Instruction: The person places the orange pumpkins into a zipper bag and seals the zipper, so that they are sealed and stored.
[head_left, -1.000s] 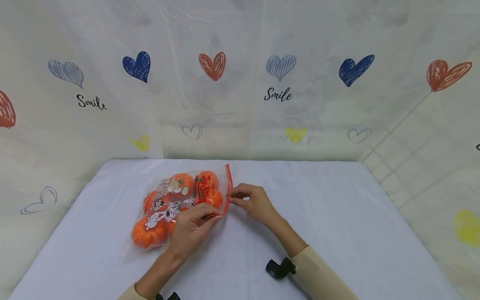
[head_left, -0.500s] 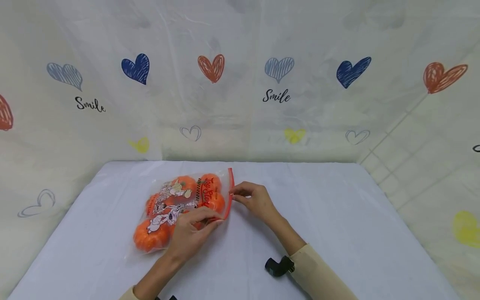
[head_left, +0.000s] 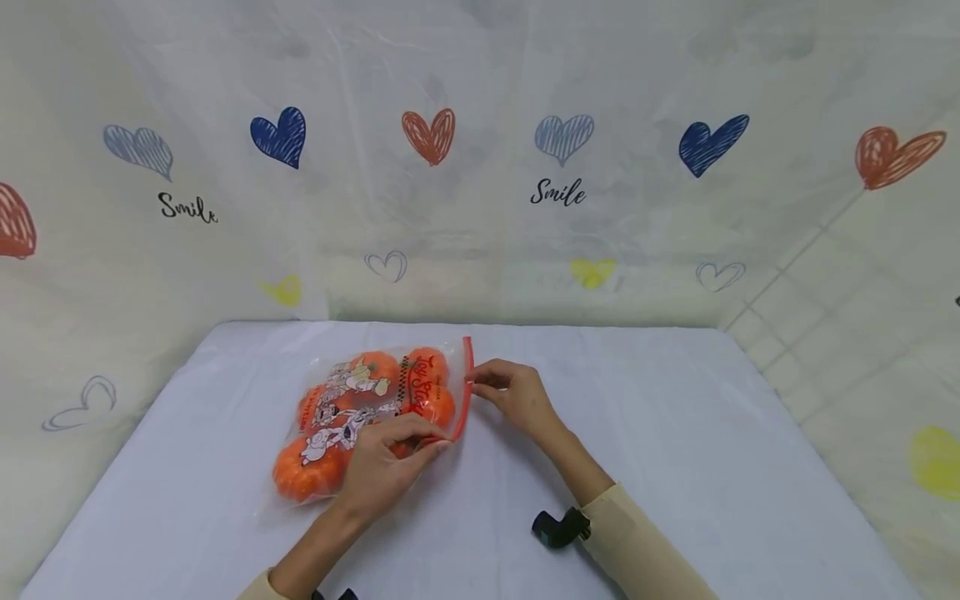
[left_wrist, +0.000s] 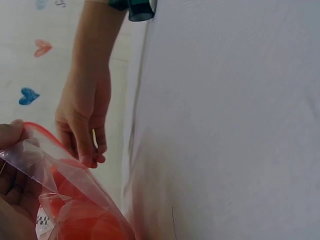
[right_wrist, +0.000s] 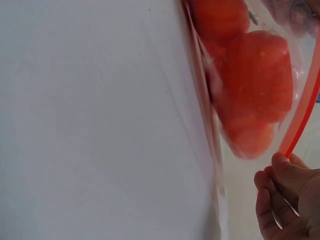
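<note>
A clear zip bag (head_left: 352,404) with printed cartoon figures lies on the left half of the table, a red zip strip (head_left: 468,367) along its right edge. Inside are several orange pumpkin-shaped things (head_left: 307,468). My left hand (head_left: 386,467) pinches the near corner of the strip between thumb and fingers. Farther up the same edge, my right hand (head_left: 517,400) pinches the strip. In the right wrist view that thumb and finger grip the red strip (right_wrist: 300,120) close to its end. The left wrist view shows the clear plastic (left_wrist: 65,185) bulging beside the left hand (left_wrist: 17,200).
A white cloth covers the table (head_left: 637,450). Behind it hangs a pale backdrop (head_left: 480,217) printed with hearts and the word "Smile". A black wrist camera (head_left: 561,528) sits on the right sleeve.
The bag has shifted slightly to the right together with both hands. My right hand has moved a little farther up along the red strip, still pinching it.
</note>
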